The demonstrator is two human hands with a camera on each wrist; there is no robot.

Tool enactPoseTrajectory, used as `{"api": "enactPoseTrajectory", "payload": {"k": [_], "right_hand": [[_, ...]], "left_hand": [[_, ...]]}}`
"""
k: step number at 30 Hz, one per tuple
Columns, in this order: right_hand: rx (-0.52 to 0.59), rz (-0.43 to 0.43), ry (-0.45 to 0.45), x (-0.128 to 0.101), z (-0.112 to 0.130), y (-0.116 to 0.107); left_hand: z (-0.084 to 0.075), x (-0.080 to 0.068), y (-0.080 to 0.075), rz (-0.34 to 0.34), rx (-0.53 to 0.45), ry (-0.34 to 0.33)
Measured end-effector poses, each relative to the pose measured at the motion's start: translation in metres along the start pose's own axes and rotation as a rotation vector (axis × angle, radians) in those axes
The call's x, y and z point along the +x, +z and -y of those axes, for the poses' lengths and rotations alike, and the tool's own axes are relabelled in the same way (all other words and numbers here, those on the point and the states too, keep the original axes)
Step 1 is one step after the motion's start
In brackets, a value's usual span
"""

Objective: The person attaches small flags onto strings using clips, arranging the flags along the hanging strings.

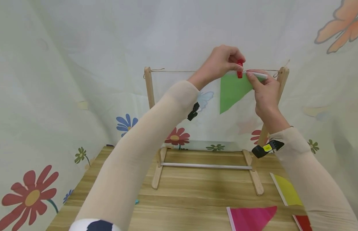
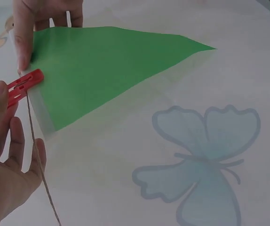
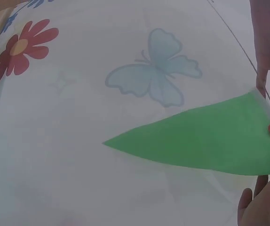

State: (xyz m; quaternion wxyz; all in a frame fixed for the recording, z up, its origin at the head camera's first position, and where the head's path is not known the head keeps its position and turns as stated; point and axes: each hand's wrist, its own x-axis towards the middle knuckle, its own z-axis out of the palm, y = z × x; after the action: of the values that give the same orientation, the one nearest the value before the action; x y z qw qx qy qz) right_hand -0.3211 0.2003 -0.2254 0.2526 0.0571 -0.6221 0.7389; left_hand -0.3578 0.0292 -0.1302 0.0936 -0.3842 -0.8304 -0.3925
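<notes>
A green triangular pennant [image 1: 232, 89] with a white top edge hangs at the string [image 1: 179, 71], toward its right end. With thumb and fingers my left hand [image 1: 223, 62] pinches a red clothespin [image 1: 240, 69]. In the left wrist view the clothespin [image 2: 29, 82] sits across the pennant's white edge beside the string. My right hand [image 1: 265, 89] holds the white edge to the right of the clothespin, thumb in front and fingers behind. The pennant's tip [image 3: 125, 142] points downward in the head view, free of both hands.
A wooden frame [image 1: 149, 86] carries the string between two posts; a white rod [image 1: 206, 166] joins its feet. Pink [image 1: 251, 218], yellow [image 1: 287, 191] and red [image 1: 304, 222] pennants lie on the wooden table [image 1: 179, 199]. A small teal object [image 1: 137, 201] lies near my left arm.
</notes>
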Motion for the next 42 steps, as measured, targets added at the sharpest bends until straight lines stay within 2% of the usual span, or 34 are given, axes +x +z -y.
{"api": "enactPoseTrajectory", "payload": {"k": [9,14,19,25,28,32,35,42], "right_hand": [[0.051,-0.018,-0.011,-0.002,0.002,0.003],[0.018,0.007,-0.031,-0.005,0.001,0.001],[-0.085,0.068,-0.046,-0.013,0.001,-0.006],[-0.345,0.157,-0.049,-0.027,-0.004,-0.02],[-0.429,0.206,-0.053,-0.033,-0.006,-0.027],[-0.486,0.262,-0.044,-0.044,-0.01,-0.034],[-0.521,0.299,-0.035,-0.052,-0.013,-0.039],[-0.563,0.377,-0.072,-0.071,-0.021,-0.051]], "left_hand": [[-0.004,0.001,0.002,0.002,-0.003,0.008],[-0.003,-0.001,0.002,0.005,0.002,0.001],[-0.002,-0.002,0.003,0.013,0.059,-0.004],[-0.001,-0.002,0.002,0.011,0.128,-0.026],[-0.001,-0.004,0.001,-0.002,0.134,-0.034],[-0.002,-0.009,-0.001,-0.021,0.118,-0.033],[-0.002,-0.015,-0.001,-0.031,0.118,0.0],[0.003,-0.042,-0.004,-0.052,0.095,0.07]]}}
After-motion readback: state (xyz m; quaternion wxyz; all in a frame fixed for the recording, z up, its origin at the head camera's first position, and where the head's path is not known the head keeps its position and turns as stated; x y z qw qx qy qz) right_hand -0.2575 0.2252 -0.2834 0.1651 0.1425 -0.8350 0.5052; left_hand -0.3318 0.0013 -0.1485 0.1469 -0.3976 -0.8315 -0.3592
